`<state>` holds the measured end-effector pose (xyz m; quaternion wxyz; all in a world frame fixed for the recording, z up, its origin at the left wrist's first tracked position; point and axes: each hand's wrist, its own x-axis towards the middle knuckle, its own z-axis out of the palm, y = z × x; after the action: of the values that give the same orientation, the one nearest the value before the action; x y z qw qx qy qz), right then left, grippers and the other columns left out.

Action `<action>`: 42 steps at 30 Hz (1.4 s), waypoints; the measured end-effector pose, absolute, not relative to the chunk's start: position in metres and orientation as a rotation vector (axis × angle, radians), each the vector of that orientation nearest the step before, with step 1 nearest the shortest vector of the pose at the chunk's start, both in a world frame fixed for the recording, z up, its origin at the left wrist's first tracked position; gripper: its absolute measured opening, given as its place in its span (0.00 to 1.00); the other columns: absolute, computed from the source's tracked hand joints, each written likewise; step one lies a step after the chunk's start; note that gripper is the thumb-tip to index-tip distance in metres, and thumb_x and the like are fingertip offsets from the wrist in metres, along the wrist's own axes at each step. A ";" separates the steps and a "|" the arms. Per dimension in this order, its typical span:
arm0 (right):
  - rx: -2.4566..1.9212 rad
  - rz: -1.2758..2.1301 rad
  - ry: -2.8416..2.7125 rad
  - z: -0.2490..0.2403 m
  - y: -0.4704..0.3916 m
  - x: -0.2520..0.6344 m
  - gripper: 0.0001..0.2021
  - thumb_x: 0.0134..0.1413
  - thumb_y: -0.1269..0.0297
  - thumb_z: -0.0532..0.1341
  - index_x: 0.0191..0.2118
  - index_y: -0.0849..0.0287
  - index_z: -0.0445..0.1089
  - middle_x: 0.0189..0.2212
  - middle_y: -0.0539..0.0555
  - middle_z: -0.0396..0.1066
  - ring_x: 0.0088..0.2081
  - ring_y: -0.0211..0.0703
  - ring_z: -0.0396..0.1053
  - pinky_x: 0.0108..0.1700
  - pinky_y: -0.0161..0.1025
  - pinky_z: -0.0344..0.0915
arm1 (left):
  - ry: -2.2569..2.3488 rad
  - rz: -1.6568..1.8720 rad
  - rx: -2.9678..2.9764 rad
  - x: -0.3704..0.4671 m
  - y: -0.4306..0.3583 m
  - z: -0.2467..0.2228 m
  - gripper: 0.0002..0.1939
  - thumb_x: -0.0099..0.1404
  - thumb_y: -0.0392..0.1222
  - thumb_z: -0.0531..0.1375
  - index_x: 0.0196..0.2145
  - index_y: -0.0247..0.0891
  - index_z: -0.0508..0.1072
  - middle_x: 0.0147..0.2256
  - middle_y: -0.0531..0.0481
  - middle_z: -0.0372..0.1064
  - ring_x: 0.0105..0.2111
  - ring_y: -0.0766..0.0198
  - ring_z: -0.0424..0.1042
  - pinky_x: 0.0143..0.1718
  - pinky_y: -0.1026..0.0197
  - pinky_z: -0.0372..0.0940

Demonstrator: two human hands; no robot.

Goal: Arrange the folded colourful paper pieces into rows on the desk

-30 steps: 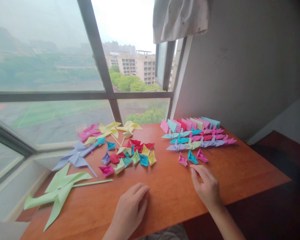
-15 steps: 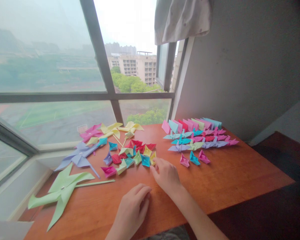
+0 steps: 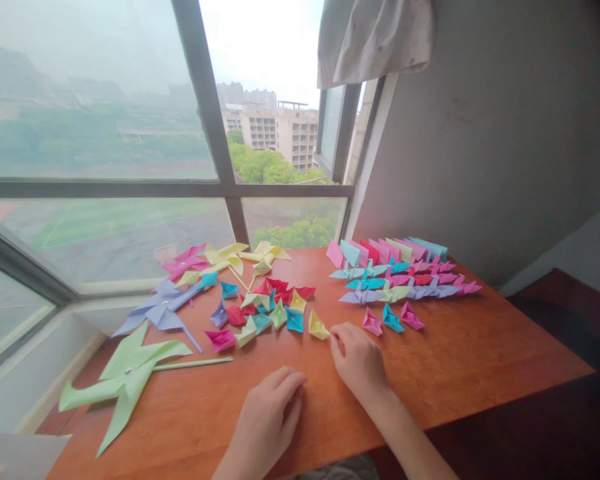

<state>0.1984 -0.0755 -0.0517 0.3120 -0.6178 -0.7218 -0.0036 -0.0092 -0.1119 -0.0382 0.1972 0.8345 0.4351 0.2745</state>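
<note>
My right hand [image 3: 357, 357] pinches the right tip of a yellow paper boat [image 3: 319, 325], its fingers curled together. The boat is at the right side of a loose group of folded paper boats, among them a blue boat [image 3: 295, 321] and a magenta boat [image 3: 221, 341]. To the right of my hand, a pink boat [image 3: 373, 322], a second blue boat [image 3: 393, 318] and a second magenta boat [image 3: 411, 317] stand in a short row. My left hand [image 3: 270, 413] rests on the table near its front edge, fingers curled in, with nothing seen in them.
On the left of the wooden table [image 3: 460, 363] lie paper pinwheels, a green pinwheel [image 3: 127, 373] nearest. Rows of paper cranes [image 3: 395, 293] and folded paper planes [image 3: 380, 251] stand at the back right. A window [image 3: 100, 100] and a grey wall [image 3: 480, 133] border the table.
My right hand has moved right, drawing the yellow boat away from the group across the table. My left hand stays where it was. The view has shifted slightly.
</note>
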 end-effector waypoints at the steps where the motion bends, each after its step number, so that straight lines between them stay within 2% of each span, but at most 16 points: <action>1: -1.611 -0.004 -1.905 -0.053 -0.078 0.203 0.08 0.61 0.70 0.53 0.35 0.55 0.69 0.31 0.52 0.72 0.35 0.43 0.70 0.37 0.36 0.60 | 1.220 0.761 2.337 -0.009 -0.112 -0.039 0.11 0.67 0.32 0.50 0.40 0.42 0.71 0.36 0.47 0.73 0.35 0.60 0.74 0.36 0.63 0.69; 9: -1.544 0.088 -1.900 -0.053 -0.079 0.201 0.07 0.62 0.66 0.56 0.43 0.56 0.69 0.36 0.53 0.72 0.38 0.44 0.70 0.41 0.37 0.63 | 1.215 0.710 2.306 -0.009 -0.111 -0.041 0.11 0.69 0.33 0.49 0.41 0.42 0.70 0.38 0.47 0.72 0.37 0.60 0.73 0.38 0.61 0.68; 18: -1.609 0.041 -1.884 -0.055 -0.072 0.194 0.07 0.61 0.71 0.56 0.36 0.55 0.70 0.31 0.51 0.71 0.35 0.41 0.69 0.37 0.35 0.60 | 1.225 0.671 2.282 -0.009 -0.111 -0.039 0.11 0.69 0.33 0.49 0.40 0.42 0.69 0.36 0.48 0.71 0.35 0.60 0.72 0.37 0.61 0.67; 23: -1.603 0.075 -1.884 -0.059 -0.073 0.199 0.07 0.60 0.69 0.57 0.41 0.55 0.70 0.33 0.51 0.71 0.34 0.42 0.69 0.36 0.36 0.61 | 1.216 0.685 2.276 -0.010 -0.111 -0.041 0.11 0.69 0.33 0.49 0.41 0.42 0.69 0.37 0.48 0.71 0.36 0.60 0.72 0.38 0.61 0.67; 28: -1.565 0.136 -1.886 -0.056 -0.074 0.192 0.10 0.60 0.70 0.56 0.46 0.55 0.69 0.37 0.52 0.72 0.38 0.43 0.71 0.40 0.37 0.63 | 1.216 0.695 2.283 -0.009 -0.110 -0.042 0.10 0.69 0.32 0.50 0.40 0.42 0.69 0.37 0.48 0.71 0.35 0.60 0.72 0.37 0.62 0.67; 34: -1.548 0.161 -1.923 -0.052 -0.072 0.188 0.06 0.60 0.70 0.58 0.40 0.55 0.71 0.36 0.52 0.72 0.39 0.44 0.70 0.41 0.37 0.64 | 1.215 0.704 2.291 -0.009 -0.110 -0.041 0.11 0.69 0.32 0.50 0.40 0.42 0.69 0.37 0.48 0.72 0.36 0.60 0.72 0.37 0.61 0.67; 42: -1.448 0.174 -1.918 -0.055 -0.076 0.198 0.07 0.60 0.73 0.56 0.37 0.55 0.70 0.33 0.52 0.71 0.37 0.43 0.69 0.40 0.38 0.64 | 1.213 0.709 2.276 -0.010 -0.110 -0.041 0.10 0.68 0.33 0.50 0.40 0.42 0.70 0.36 0.47 0.71 0.35 0.60 0.72 0.36 0.62 0.67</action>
<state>0.1979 -0.0765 -0.0554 0.3579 -0.5612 -0.7433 0.0673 -0.0095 -0.1104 -0.0412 0.2315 0.8278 0.4411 0.2579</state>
